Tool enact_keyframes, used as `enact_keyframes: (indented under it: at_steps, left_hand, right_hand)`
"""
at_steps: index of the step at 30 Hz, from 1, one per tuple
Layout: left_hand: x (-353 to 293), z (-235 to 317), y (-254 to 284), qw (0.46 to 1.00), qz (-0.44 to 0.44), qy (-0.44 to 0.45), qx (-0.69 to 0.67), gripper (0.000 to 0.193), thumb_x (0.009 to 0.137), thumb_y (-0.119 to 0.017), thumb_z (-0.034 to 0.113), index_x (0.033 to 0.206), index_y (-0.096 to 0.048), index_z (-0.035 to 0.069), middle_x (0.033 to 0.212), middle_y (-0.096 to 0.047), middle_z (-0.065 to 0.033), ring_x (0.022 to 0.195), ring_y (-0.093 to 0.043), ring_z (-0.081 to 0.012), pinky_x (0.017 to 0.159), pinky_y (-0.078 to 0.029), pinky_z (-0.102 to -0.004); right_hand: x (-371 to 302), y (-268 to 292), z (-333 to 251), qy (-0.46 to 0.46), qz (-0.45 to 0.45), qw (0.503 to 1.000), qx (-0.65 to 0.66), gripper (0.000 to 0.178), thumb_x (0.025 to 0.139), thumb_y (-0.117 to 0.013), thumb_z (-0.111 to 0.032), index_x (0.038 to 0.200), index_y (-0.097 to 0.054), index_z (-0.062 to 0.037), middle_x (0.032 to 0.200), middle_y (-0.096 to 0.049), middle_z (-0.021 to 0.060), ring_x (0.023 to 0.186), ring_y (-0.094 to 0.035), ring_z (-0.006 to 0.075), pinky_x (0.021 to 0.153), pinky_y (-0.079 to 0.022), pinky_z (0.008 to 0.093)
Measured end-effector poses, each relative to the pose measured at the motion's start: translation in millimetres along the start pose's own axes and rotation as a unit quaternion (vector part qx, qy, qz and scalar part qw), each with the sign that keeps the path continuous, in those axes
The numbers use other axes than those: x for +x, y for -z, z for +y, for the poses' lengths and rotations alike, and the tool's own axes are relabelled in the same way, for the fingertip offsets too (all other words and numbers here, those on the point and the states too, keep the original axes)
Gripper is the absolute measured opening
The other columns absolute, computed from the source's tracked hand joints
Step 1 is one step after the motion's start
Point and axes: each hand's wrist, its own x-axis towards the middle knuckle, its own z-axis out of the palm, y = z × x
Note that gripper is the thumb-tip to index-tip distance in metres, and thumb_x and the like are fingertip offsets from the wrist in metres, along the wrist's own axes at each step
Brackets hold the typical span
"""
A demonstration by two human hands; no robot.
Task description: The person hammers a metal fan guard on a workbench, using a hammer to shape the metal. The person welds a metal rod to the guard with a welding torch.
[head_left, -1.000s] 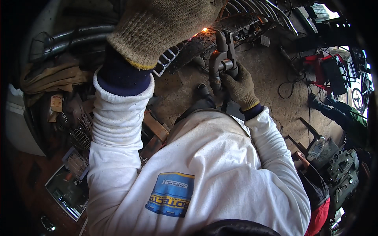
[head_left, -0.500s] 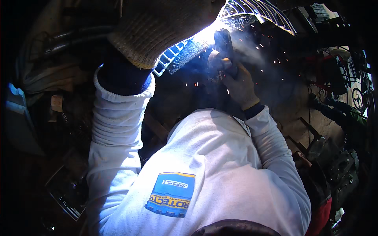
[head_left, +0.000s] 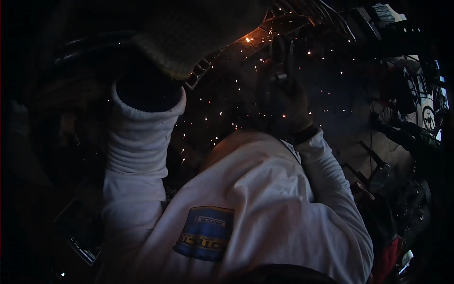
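My left hand (head_left: pixel 203 35), in a knitted work glove, is large and dark at the top. It lies over the curved barred metal piece (head_left: pixel 198 73); its fingers are out of sight. My right hand (head_left: pixel 295 106), also gloved, is wrapped round a dark welding torch (head_left: pixel 282 52). The torch's thick end points up toward the metal. Left of that end, a small orange spot (head_left: pixel 248 40) glows on the workpiece. Sparks scatter below it, across the dark space in front of my body. More curved bars (head_left: pixel 326 16) show at the upper right.
On the right, dark machine parts (head_left: pixel 409 203) and a metal piece with a long handle (head_left: pixel 378 170) lie on the floor. A spoked wheel (head_left: pixel 428 116) stands at the far right. Deep shadow hides most of the left side.
The bright welding arc has gone out and the scene has darkened. An orange glow and wider-scattered sparks remain. My right hand and the torch have shifted slightly right; my left hand has barely moved.
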Motion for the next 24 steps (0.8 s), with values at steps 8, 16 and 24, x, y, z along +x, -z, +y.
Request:
enact_keyframes:
  at_steps: [8, 16, 24]
  left_hand:
    - [16, 7, 15, 0.994, -0.089, 0.04, -0.04, 0.026, 0.095, -0.067, 0.007, 0.121, -0.069, 0.003, 0.109, -0.069, -0.0063, 0.087, -0.066, -0.0187, 0.064, -0.057, -0.0285]
    - [32, 11, 11, 0.985, -0.165, 0.051, -0.024, 0.027, 0.094, -0.066, 0.008, 0.12, -0.068, 0.001, 0.105, -0.069, -0.0097, 0.086, -0.066, -0.0209, 0.061, -0.058, -0.0306]
    - [54, 14, 15, 0.939, -0.309, -0.006, 0.151, 0.028, 0.093, -0.066, 0.009, 0.119, -0.068, -0.001, 0.101, -0.068, -0.0131, 0.085, -0.067, -0.0232, 0.059, -0.06, -0.0327]
  right_hand:
    - [-8, 11, -3, -0.022, 0.047, 0.96, -0.274, 0.043, 0.085, -0.08, -0.024, 0.118, -0.066, -0.0014, 0.102, -0.074, 0.0104, 0.091, -0.073, 0.0194, 0.08, -0.057, 0.0339]
    - [-13, 4, -15, -0.018, 0.051, 0.94, -0.338, 0.043, 0.082, -0.082, -0.029, 0.113, -0.068, -0.0026, 0.096, -0.075, 0.0106, 0.087, -0.073, 0.021, 0.077, -0.056, 0.0356]
    - [-4, 1, -19, 0.006, 0.039, 0.928, -0.37, 0.044, 0.08, -0.083, -0.032, 0.11, -0.068, -0.0034, 0.091, -0.074, 0.0146, 0.083, -0.073, 0.0256, 0.074, -0.056, 0.038]
